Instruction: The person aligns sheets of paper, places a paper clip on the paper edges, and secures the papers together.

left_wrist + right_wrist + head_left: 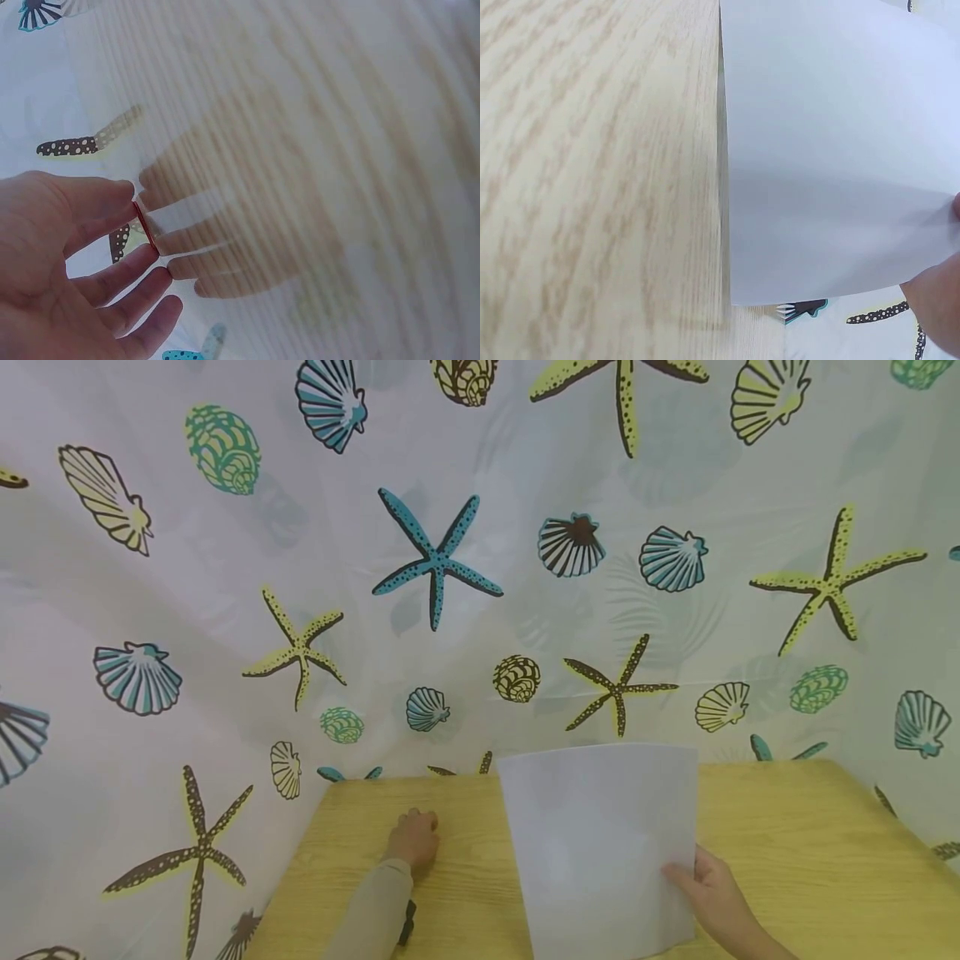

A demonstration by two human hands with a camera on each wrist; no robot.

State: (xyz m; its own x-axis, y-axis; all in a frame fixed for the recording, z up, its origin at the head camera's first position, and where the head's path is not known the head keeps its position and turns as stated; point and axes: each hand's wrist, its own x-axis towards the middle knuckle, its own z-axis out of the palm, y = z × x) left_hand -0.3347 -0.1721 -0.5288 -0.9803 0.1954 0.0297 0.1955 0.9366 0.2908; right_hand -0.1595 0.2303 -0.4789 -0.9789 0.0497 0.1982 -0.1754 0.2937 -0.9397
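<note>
My right hand (712,889) grips a white sheet of paper (603,852) by its right edge, with the thumb on the near face. The sheet stands nearly upright over the table and bends slightly. In the right wrist view the paper (832,150) rises beside the wood surface, and only part of the hand (937,300) shows at the right. On the left of the table, my left hand (415,839) is low over the wood. In the left wrist view its thumb and fingertips pinch a thin red piece (145,226), seen edge-on; its kind does not show.
A light wood table (795,843) spans the front, its glossy surface reflecting the left hand. Behind and at both sides hangs a white curtain (480,468) printed with shells and starfish. A dark band (407,922) shows at the left sleeve.
</note>
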